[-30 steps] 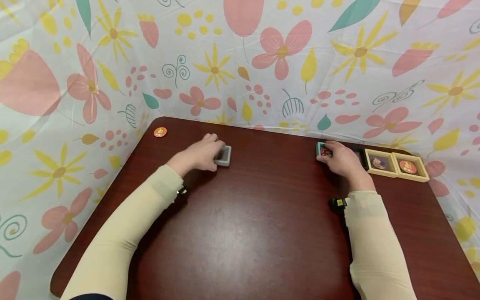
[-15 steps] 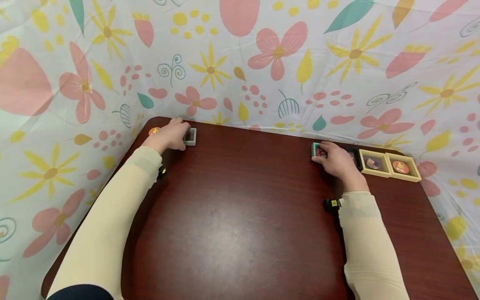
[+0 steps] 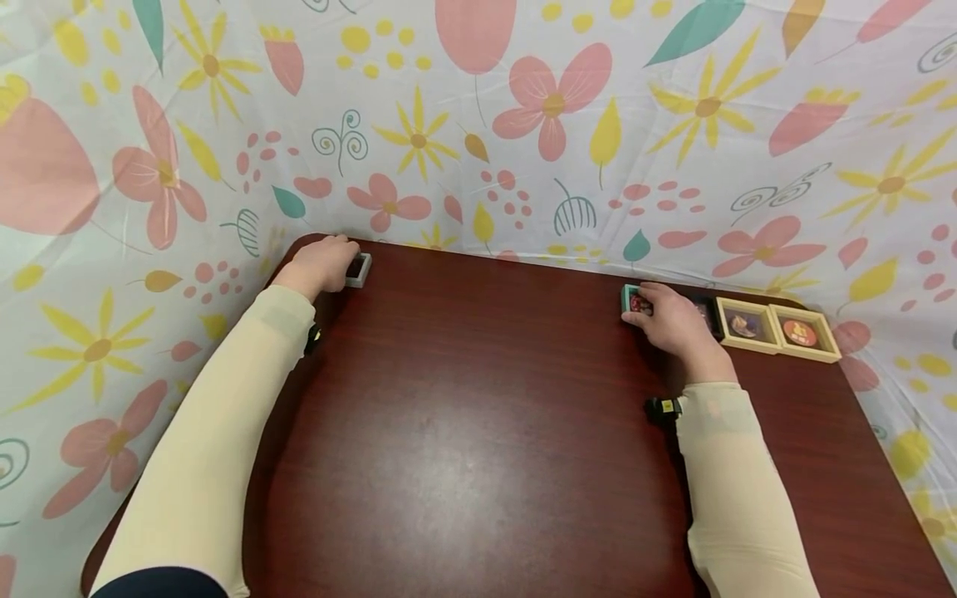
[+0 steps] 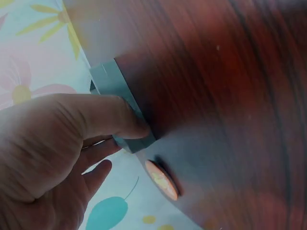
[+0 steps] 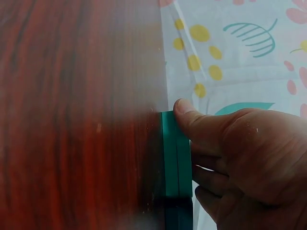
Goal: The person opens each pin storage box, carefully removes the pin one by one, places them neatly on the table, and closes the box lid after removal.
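Head view: the left hand (image 3: 323,262) lies at the far left corner of the dark red bench (image 3: 478,432), its fingers curled over a small grey frame (image 3: 359,269) that sits flat on the surface. In the left wrist view the thumb (image 4: 112,115) presses the frame's (image 4: 120,100) outer edge while the other fingers fold beneath it; an orange disc (image 4: 162,179) lies on the bench just beside the frame, near the edge. The right hand (image 3: 676,320) rests at the far right side of the bench, gripping a teal frame (image 3: 634,299) whose left rim alone shows past the fingers. The right wrist view shows the thumb (image 5: 192,117) on the teal frame's (image 5: 175,158) upper edge and the remaining fingers curled behind it. Just to the right of this hand stand a dark frame (image 3: 706,314), largely hidden, and two cream frames (image 3: 777,330) in a row, touching one another. A flowered cloth (image 3: 478,116) surrounds the bench.
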A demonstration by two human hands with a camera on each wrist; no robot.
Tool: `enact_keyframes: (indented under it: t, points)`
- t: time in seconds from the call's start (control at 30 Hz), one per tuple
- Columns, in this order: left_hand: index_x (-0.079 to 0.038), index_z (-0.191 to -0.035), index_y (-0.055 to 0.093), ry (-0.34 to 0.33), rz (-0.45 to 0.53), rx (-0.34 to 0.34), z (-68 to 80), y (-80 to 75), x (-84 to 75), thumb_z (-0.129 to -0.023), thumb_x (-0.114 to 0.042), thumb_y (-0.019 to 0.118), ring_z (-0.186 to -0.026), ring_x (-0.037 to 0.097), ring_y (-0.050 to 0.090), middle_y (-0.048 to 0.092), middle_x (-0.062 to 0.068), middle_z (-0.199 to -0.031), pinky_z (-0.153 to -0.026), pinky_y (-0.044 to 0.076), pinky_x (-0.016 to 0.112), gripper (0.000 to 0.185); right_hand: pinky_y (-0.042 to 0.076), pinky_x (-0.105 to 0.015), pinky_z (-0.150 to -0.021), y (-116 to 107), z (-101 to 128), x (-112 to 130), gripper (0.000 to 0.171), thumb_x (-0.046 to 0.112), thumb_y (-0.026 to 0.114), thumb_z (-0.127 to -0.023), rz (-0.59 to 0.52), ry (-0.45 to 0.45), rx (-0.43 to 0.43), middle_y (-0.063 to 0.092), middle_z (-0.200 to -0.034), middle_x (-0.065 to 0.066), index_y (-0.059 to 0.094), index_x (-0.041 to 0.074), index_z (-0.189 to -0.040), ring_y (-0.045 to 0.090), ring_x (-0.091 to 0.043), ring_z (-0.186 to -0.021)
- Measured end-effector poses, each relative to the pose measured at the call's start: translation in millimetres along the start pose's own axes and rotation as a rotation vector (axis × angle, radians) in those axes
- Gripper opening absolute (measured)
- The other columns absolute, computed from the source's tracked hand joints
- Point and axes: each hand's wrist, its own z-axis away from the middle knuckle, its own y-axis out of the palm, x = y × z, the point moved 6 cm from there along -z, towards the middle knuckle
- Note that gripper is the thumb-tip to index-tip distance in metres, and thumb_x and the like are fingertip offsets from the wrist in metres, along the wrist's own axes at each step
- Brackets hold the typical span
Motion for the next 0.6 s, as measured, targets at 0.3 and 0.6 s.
enact_keyframes:
  t: [0.3, 0.6]
  points:
    - [0.000, -0.119, 0.068, -0.008, -0.113, 0.004, -0.1, -8.4, -5.7, -0.102, 0.006, 0.065, -0.115, 0.043, 0.067, 0.071, 0.026, -0.127, -0.097, 0.054, 0.056, 0.019, 0.035, -0.075, -0.118, -2.9, 3.4, 5.1, 0.077, 0.038, 0.073, -0.109, 0.034, 0.001, 0.016, 0.042, -0.166, -0.036, 0.046, -0.011, -0.162, 0.042, -0.061, -0.148]
    - [-0.002, -0.121, 0.068, -0.035, -0.110, 0.019, -3.1, -9.0, -4.8, -0.102, 0.006, 0.066, -0.111, 0.041, 0.067, 0.072, 0.024, -0.124, -0.094, 0.054, 0.057, 0.021, 0.032, -0.073, -0.121, -2.1, 2.9, 5.5, 0.076, 0.026, 0.077, -0.106, 0.087, -0.024, 0.046, 0.039, -0.168, -0.035, 0.044, -0.013, -0.162, 0.040, -0.060, -0.151]
